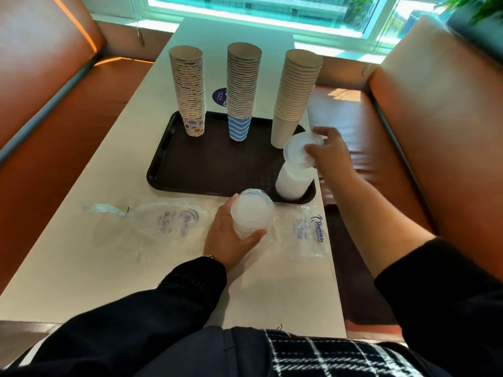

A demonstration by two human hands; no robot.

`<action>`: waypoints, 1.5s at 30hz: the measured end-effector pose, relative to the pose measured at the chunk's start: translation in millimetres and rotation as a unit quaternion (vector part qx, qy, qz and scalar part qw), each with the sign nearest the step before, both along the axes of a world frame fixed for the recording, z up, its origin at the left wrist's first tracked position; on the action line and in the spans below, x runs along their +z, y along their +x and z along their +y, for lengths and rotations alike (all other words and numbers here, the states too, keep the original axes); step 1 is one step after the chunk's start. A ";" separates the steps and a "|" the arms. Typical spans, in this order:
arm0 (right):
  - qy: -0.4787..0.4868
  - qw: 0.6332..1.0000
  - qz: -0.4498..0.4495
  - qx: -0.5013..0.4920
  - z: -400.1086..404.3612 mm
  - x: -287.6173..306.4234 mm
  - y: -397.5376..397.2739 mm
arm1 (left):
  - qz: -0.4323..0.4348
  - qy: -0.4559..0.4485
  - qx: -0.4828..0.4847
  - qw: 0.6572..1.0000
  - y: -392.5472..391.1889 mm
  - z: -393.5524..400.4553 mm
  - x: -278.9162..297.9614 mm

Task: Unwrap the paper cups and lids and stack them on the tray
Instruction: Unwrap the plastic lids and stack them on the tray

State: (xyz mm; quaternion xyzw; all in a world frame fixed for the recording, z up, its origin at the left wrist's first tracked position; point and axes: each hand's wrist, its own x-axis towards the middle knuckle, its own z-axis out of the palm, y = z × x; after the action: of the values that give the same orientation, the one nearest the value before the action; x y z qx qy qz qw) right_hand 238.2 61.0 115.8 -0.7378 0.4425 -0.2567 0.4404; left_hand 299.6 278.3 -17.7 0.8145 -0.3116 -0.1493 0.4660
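Left hand (228, 240) grips loose lids (251, 213); right hand (330, 151) holds tray's lid stack (295, 175).

Matt paper cups (190, 91) stand on a dark textured plastic tray (217, 164); translucent plastic lids (251, 216); clear glossy wrappers (163, 224).
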 end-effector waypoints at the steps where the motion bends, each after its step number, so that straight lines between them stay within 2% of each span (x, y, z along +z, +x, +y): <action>1: 0.042 0.999 -0.002 -0.008 -11.0 -2.4 -0.5 | 0.004 0.001 -0.001 1.000 0.0 0.1 0.4; 4: 0.157 0.987 -0.022 0.006 -31.0 -9.9 -1.8 | 0.017 -0.002 -0.002 1.000 -0.2 0.0 1.4; 10: 0.162 0.985 0.050 0.016 -39.9 -17.6 2.7 | 0.016 -0.003 0.000 1.000 -0.3 -0.3 0.8; 16: 0.102 0.981 0.159 0.044 -45.7 -28.3 7.7 | 0.017 -0.003 0.001 1.000 -0.8 0.8 0.8; 20: 0.009 0.980 0.188 0.057 -36.4 -24.6 6.4 | 0.013 -0.004 0.000 1.000 -0.7 0.3 0.5; 23: -0.078 0.962 0.239 0.104 -27.7 -17.0 8.2 | 0.010 -0.007 0.003 1.000 -0.5 -0.2 -0.6; 27: -0.130 0.920 0.309 0.203 -15.3 -12.3 14.4 | 0.006 -0.003 0.005 1.000 -0.6 -0.4 -1.3; 29: -0.135 0.911 0.325 0.215 -10.0 -13.9 16.7 | 0.005 -0.001 0.006 1.000 -0.3 -0.8 -2.0; 35: -0.151 0.907 0.334 0.208 -3.3 -14.4 12.4 | 0.003 0.000 0.006 1.000 -1.2 -0.4 -0.1; 40: -0.216 0.937 0.202 0.187 33.7 -7.6 -7.0 | -0.007 0.007 0.008 1.000 -1.6 -1.6 0.8; 42: -0.200 0.936 0.178 0.230 60.8 -5.1 -13.6 | -0.015 0.009 0.012 1.000 -3.4 -1.1 1.7; 45: -0.200 0.897 0.210 0.335 95.4 -9.9 -22.3 | -0.031 0.017 0.014 0.999 -4.8 -1.4 0.0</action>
State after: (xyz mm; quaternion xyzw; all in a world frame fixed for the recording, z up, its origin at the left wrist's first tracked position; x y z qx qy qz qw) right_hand 215.9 156.4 105.9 -0.9516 0.1903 -0.0165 0.2406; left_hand 294.8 276.8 -17.6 0.8310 -0.3117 -0.1224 0.4443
